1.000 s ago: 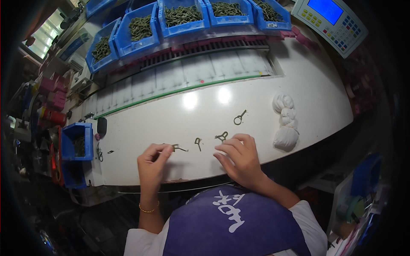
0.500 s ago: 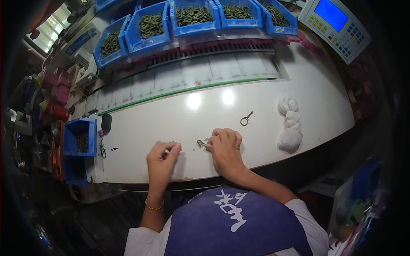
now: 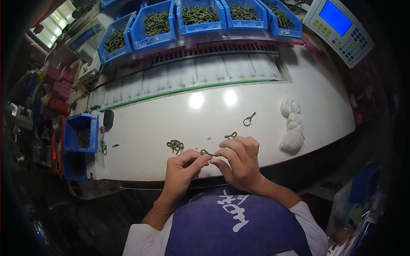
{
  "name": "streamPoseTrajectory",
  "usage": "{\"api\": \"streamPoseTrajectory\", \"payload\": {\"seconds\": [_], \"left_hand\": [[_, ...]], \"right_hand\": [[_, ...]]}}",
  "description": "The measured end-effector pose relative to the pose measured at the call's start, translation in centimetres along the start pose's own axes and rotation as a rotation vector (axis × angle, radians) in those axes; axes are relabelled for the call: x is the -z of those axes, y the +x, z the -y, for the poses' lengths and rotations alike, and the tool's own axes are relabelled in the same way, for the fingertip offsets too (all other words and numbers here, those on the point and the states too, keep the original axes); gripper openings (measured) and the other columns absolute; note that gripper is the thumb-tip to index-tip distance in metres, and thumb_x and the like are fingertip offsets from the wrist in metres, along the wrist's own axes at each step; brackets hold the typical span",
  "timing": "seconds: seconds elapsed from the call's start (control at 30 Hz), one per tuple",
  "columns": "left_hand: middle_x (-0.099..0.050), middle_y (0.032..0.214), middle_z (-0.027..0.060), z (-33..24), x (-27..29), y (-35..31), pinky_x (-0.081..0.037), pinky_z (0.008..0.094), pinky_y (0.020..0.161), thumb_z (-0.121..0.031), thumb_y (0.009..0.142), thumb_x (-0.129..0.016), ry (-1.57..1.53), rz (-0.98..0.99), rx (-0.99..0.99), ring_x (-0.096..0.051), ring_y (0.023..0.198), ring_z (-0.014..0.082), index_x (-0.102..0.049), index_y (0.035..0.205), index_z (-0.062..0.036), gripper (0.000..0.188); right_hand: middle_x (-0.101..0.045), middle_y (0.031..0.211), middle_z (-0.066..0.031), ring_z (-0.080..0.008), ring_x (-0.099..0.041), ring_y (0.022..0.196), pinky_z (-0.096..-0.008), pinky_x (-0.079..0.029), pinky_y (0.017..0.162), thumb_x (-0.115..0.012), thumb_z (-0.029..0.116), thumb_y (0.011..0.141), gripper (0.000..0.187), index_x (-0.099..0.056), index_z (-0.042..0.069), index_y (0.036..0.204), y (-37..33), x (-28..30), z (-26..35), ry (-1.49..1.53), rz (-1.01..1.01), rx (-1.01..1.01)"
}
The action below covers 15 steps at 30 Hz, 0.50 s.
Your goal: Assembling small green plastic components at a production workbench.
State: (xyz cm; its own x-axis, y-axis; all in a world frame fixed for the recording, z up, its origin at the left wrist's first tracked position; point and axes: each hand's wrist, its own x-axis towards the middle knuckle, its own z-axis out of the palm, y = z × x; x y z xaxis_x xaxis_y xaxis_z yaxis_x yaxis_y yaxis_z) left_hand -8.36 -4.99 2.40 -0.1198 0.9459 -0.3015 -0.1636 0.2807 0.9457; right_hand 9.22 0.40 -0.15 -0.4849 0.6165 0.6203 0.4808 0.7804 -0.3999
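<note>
Between my two hands, near the front edge of the white table, is a small olive-green looped piece (image 3: 205, 152) with a thin stem. The thumb and fingertips of my left hand (image 3: 181, 170) are closed on it. My right hand (image 3: 241, 164) is close on the other side, its thumb and fingers apart around the stem's end; whether they touch it is hard to see. Just beyond my right fingers lies another looped piece (image 3: 231, 135). A small pile of similar pieces (image 3: 175, 146) sits past my left hand. Farther right rests a ring with a stem (image 3: 247, 121).
Blue bins (image 3: 199, 26) full of olive-green pieces line the back. A knotted white cloth bundle (image 3: 293, 123) lies at the right, below a keypad device with a blue screen (image 3: 337, 27). More blue bins (image 3: 81, 132) stand at the left edge.
My left hand has moved right and now holds a looped piece, uncovering the small pile. My right hand has shifted right and nearer me, its fingers spreading. The view has shifted slightly.
</note>
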Motion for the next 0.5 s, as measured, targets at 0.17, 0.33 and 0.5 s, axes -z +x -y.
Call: {"api": "streamPoseTrajectory", "payload": {"seconds": [0.17,0.33,0.5], "left_hand": [[-0.063,0.074,0.0019,-0.3,-0.7,-0.3,-0.032,0.0191,0.046,-0.014,0.092,-0.066,-0.076,0.048,0.038,-0.044,0.053,0.0036,-0.070,0.089,0.0018,0.017],[-0.060,0.069,-0.0007,-0.5,-1.5,-0.3,-0.031,0.0188,0.047,-0.014,0.091,-0.068,-0.061,0.037,0.041,-0.043,0.054,0.0026,-0.071,0.092,0.0002,0.014],[-0.058,0.067,-0.0024,-0.3,-1.9,0.0,-0.031,0.0184,0.048,-0.012,0.090,-0.070,0.016,-0.032,-0.034,-0.043,0.054,0.0018,-0.072,0.095,-0.0009,0.013]], "right_hand": [[-0.061,0.103,-0.0032,-0.0226,-0.052,0.098,-0.0400,-0.037,0.085,-0.077,0.013,0.074,0.026,-0.065,0.009,0.097,-0.1,1.0,-0.4,0.048,-0.062,0.024],[-0.063,0.095,-0.0017,-0.0221,-0.055,0.092,-0.0381,-0.040,0.080,-0.077,0.010,0.072,0.025,-0.065,0.008,0.094,-0.3,1.2,-1.0,0.101,-0.119,0.053],[-0.064,0.093,-0.0024,-0.0226,-0.056,0.088,-0.0374,-0.041,0.078,-0.077,0.006,0.071,0.025,-0.065,0.007,0.093,-0.4,1.2,-1.3,0.162,-0.124,0.045]]}}
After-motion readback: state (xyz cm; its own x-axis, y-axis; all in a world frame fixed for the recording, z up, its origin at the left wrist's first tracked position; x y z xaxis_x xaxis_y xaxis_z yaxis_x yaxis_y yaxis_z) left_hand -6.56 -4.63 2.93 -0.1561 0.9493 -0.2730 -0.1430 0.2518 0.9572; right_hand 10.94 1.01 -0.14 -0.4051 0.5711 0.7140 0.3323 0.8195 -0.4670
